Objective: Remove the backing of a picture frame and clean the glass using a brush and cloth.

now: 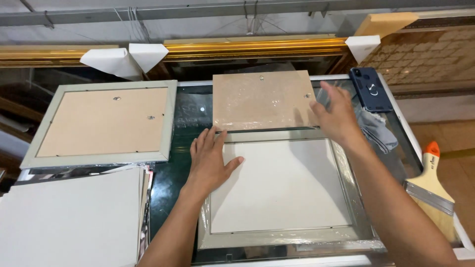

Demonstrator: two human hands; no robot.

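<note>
A silver picture frame (286,240) lies face down in clear wrap on the glass table, with a white sheet (284,188) set inside it. My left hand (210,160) rests flat on the sheet's upper left corner, fingers spread. My right hand (336,114) hovers open over the frame's upper right corner, at the right edge of a brown backing board (257,99) that lies just beyond the frame. Neither hand grips anything.
A second frame (104,123) lies face down at the left, above a stack of white boards (69,217). A dark phone (370,89) and grey cloth (376,131) sit at the right. A wide paintbrush (433,190) lies near the right edge. Gold mouldings (247,48) line the back.
</note>
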